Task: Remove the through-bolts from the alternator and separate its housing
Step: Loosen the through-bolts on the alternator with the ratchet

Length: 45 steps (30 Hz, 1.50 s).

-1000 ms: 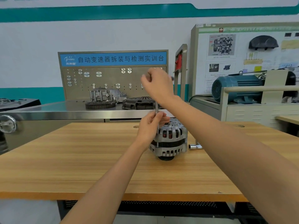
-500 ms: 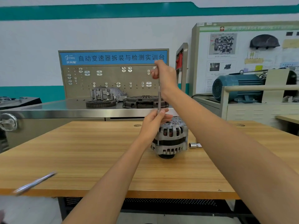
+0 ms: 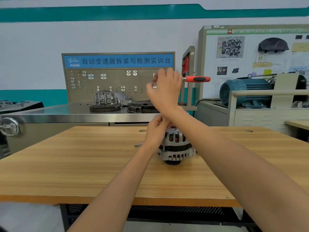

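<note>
From the head camera, your alternator (image 3: 175,144) stands on the wooden table (image 3: 83,164), a little right of centre and toward the far half of the top. Its shaft axis runs straight up and down: the dark pulley end points down onto the wood and the slotted silver housing end points up. A dark band runs round the middle between the two silver halves, and copper windings show through the upper slots.

Your left hand (image 3: 157,129) is at the upper left edge of the alternator, fingers curled in close beside the top of the housing. Your right wrist crosses in front of the fingertips, so you cannot tell what they pinch, if anything.

Your right hand (image 3: 164,91) is raised well above the alternator, fingers curled round a tool. Its red and black handle (image 3: 197,79) sticks out of your fist to the right, lying level, long axis running left to right. The tool's working end is hidden behind your hand.

A small metal piece (image 3: 138,145) lies flat on the table just left of your left wrist; it is too small to identify.

Behind the table stands a steel bench (image 3: 66,116) with a pegboard (image 3: 117,81), a gear ring (image 3: 105,108) and a grey casting (image 3: 112,98). At right sits a blue motor (image 3: 242,91).
</note>
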Available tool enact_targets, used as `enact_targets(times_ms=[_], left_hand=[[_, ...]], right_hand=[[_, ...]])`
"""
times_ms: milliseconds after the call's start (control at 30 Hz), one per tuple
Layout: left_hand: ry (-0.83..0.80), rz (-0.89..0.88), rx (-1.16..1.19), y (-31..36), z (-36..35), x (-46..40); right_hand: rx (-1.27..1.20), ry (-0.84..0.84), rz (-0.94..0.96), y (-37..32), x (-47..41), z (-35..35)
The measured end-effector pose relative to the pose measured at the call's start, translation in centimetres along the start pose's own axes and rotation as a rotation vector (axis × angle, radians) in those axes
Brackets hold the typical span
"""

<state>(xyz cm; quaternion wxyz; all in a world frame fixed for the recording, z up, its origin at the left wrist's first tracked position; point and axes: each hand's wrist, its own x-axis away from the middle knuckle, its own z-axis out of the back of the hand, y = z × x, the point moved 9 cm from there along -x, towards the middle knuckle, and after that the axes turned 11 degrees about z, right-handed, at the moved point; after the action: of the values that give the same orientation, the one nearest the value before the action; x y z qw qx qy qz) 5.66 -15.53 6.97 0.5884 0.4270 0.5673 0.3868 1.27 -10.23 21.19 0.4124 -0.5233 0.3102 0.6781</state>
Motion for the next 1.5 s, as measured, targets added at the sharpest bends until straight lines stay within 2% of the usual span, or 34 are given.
enact_targets(times_ms=[67, 133, 167, 233, 267, 300, 333, 433, 467, 533, 667, 733, 800, 900, 967, 1000, 1033, 1100, 1133, 1200, 1267, 1300, 1400, 1500], left_hand=[[-0.024, 0.018, 0.022, 0.0, -0.2, -0.1], [-0.044, 0.036, 0.029, 0.0, -0.4, 0.0], [-0.05, 0.033, 0.031, 0.1, -0.5, 0.0], [-0.049, 0.014, 0.028, 0.2, -0.5, 0.2], [-0.049, 0.01, 0.03, 0.3, -0.5, 0.3], [-0.05, 0.009, 0.035, 0.4, -0.5, 0.3], [-0.047, 0.007, 0.039, 0.4, -0.5, 0.4], [-0.017, -0.008, 0.046, 0.4, -0.4, 0.5], [-0.001, -0.013, 0.044, 0.4, -0.2, 0.5], [0.036, -0.014, 0.034, 0.3, -0.1, 0.5], [0.058, -0.005, 0.058, 0.3, 0.0, 0.6], [0.034, -0.002, 0.067, 0.3, -0.2, 0.6], [0.009, 0.009, 0.09, 0.3, -0.4, 0.6], [-0.032, 0.019, 0.12, 0.3, -0.6, 0.6], [-0.05, 0.008, 0.112, 0.4, -0.9, 0.7], [-0.058, 0.002, 0.109, 0.4, -1.0, 0.8], [-0.065, -0.002, 0.106, 0.5, -1.1, 0.7], [-0.074, -0.002, 0.114, 0.5, -1.1, 0.7], [-0.071, 0.003, 0.124, 0.4, -1.1, 0.7], [-0.037, 0.012, 0.111, 0.3, -0.9, 0.7], [0.025, 0.017, 0.091, 0.3, -0.5, 0.8], [0.044, 0.018, 0.093, 0.2, -0.4, 0.8], [0.047, 0.02, 0.096, 0.2, -0.5, 0.8], [0.004, 0.031, 0.068, 0.2, -0.7, 0.6]], right_hand=[[-0.386, 0.045, -0.15, 1.3, -0.2, 0.0], [-0.897, 0.079, -0.417, 2.9, -0.1, -0.9], [-1.073, 0.087, -0.542, 3.7, 0.0, -1.4], [-1.274, 0.089, -0.67, 4.7, 0.1, -2.0], [-1.292, 0.082, -0.685, 4.8, 0.1, -2.1], [-1.24, 0.077, -0.644, 4.7, -0.1, -1.8], [-1.074, 0.049, -0.546, 4.3, -0.1, -1.3], [-0.16, -0.06, -0.08, 1.8, 0.1, -0.1], [0.079, -0.06, -0.011, 1.2, 0.4, 0.0], [0.249, -0.049, 0.006, 0.8, 0.7, 0.1], [0.161, -0.04, -0.033, 1.1, 0.3, 0.2], [0.024, 0.001, -0.038, 1.1, 0.1, 0.4], [-0.273, 0.015, -0.132, 1.9, -0.3, 0.2], [-0.96, 0.047, -0.498, 4.0, -0.4, -1.3], [-1.244, 0.079, -0.661, 5.0, -0.1, -2.1], [-1.293, 0.075, -0.684, 5.1, -0.1, -2.3], [-1.269, 0.052, -0.671, 5.1, -0.2, -2.4], [-1.031, -0.012, -0.538, 4.6, -0.4, -2.0], [-0.817, -0.052, -0.392, 3.9, -0.6, -1.6], [-0.236, -0.086, -0.059, 1.9, -0.6, -0.8], [0.191, -0.063, 0.04, 1.0, 0.0, -0.3], [0.255, -0.063, 0.042, 1.0, 0.1, -0.3], [0.039, -0.024, 0.002, 1.2, -0.1, -0.1], [-0.463, -0.006, -0.19, 2.4, -0.7, -0.6]])
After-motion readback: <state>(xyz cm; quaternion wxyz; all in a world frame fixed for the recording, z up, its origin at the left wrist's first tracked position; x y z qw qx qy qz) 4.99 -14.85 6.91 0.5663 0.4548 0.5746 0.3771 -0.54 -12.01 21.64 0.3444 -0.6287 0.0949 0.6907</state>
